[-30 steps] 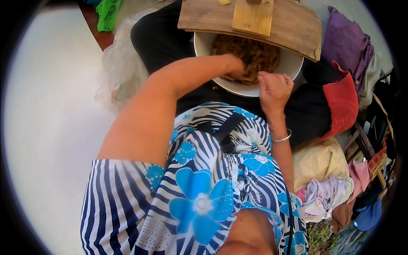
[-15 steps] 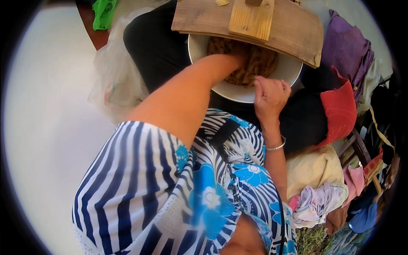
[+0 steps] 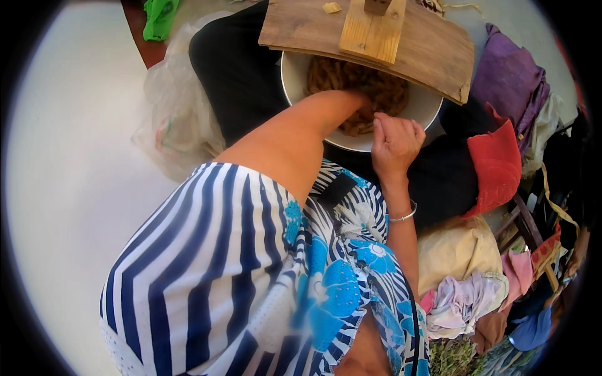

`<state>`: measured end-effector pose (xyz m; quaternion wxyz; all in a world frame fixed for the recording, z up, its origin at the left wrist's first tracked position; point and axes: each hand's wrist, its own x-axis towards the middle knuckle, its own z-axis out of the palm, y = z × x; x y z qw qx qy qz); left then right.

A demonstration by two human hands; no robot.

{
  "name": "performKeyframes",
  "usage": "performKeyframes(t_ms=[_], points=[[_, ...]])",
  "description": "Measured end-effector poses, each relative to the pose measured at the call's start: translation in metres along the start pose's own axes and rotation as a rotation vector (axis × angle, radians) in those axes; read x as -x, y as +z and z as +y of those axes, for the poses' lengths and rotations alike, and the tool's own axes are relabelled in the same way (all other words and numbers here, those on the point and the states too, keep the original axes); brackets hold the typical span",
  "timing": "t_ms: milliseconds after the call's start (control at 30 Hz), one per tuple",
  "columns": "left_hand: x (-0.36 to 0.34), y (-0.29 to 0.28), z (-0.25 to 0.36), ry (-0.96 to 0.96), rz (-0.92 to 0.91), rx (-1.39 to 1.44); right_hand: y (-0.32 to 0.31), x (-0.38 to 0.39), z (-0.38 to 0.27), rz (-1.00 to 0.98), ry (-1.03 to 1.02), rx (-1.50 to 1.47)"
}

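A white bowl (image 3: pixel 427 108) sits between my black-clad legs, holding many brown strip-like pieces (image 3: pixel 332 74). My left hand (image 3: pixel 359 102) reaches down among these pieces, and its fingers are hidden there. At the near right rim is my right hand (image 3: pixel 396 143), a bracelet on its wrist. Its fingers are curled in and the thumb presses to the forefinger; anything pinched there is too small to make out. Over the far part of the bowl lies a brown wooden board (image 3: pixel 301 26), with a paler wooden slab (image 3: pixel 375 39) on top.
A small tan chip (image 3: pixel 331 7) lies on the board. To the left are a clear plastic bag (image 3: pixel 179 113) and a green bag (image 3: pixel 159 17). On the right sit a purple cloth (image 3: pixel 511 78), a red cloth (image 3: pixel 496 166), a cream sack (image 3: pixel 461 250) and heaped clothes (image 3: pixel 467 301).
My left hand has moved nearer to me inside the bowl, and more of the brown pieces show beyond it. The right hand has hardly shifted.
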<state>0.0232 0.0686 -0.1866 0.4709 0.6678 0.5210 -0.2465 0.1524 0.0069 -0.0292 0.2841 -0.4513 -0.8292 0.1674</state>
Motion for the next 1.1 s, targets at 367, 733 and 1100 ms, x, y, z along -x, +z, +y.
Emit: performKeyframes(t_ms=[367, 733, 1100], points=[[0.148, -0.051, -0.011, -0.016, 0.496, 0.003, 0.001, 0.005, 0.012, 0.067, -0.059, 0.017], [0.339, 0.059, -0.063, -0.418, 1.667, 0.678, -0.017, -0.002, -0.001, -0.342, 0.066, -0.041], [0.364, 0.177, -0.165, -1.256, 1.006, 0.481, 0.062, -0.031, -0.026, -0.867, -0.019, -0.397]])
